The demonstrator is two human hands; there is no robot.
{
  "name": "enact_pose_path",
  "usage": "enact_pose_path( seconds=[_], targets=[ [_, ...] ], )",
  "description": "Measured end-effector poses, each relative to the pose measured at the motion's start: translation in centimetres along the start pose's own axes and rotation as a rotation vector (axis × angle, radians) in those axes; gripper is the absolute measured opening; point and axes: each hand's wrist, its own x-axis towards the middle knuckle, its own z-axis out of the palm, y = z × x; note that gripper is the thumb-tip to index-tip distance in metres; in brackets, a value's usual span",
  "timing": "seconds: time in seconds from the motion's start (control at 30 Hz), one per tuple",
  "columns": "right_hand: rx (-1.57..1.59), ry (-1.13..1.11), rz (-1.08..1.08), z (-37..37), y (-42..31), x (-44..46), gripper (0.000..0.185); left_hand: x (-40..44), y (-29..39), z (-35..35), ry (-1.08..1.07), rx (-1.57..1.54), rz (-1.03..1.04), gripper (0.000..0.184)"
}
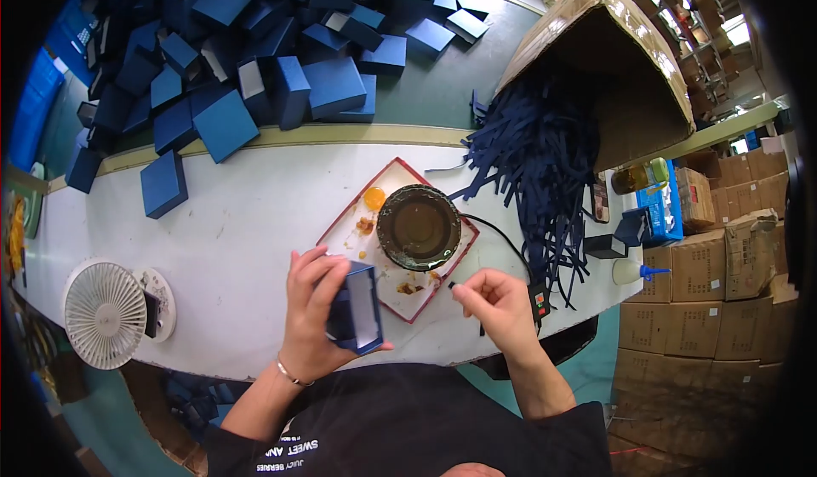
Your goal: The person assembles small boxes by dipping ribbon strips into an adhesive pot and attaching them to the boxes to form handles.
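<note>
My left hand [311, 311] is wrapped round a small blue box [364, 307], tilted so that its pale inside faces right. To the right of it, my right hand [498, 302] pinches a small dark strip [453, 285] between thumb and forefinger, apart from the box. Just beyond both hands, a round dark pot [380, 222] of brownish liquid stands on a white tray with a red rim [347, 211]. Amber drips and crusty spots mark the tray around the pot.
Many blue boxes [225, 126] are heaped at the back left. Dark blue ribbon strips [545, 154] spill from a cardboard carton [672, 94] at the right. A white fan [106, 314] stands at left. A cable runs from the pot to a switch box [539, 300]. Cartons [694, 332] are stacked at right.
</note>
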Motion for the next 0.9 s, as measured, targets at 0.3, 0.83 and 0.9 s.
enact_pose_path(
  seconds=[0.3, 0.83, 0.9],
  targets=[
    [-0.406, -0.165, -0.257, 3.9, -3.0, -3.2, 0.014, 1.2, 2.2, 1.4, 0.095, 0.087, 0.160, 0.076],
    [-0.444, -0.140, -0.278, 5.2, -3.0, -3.3, 0.015, 0.7, 3.1, 0.8, 0.097, 0.103, 0.221, 0.061],
    [-0.472, -0.177, -0.370, 5.1, -2.2, -3.1, 0.015, 0.6, 2.9, 1.0, 0.092, 0.125, 0.255, 0.062]
  ],
)
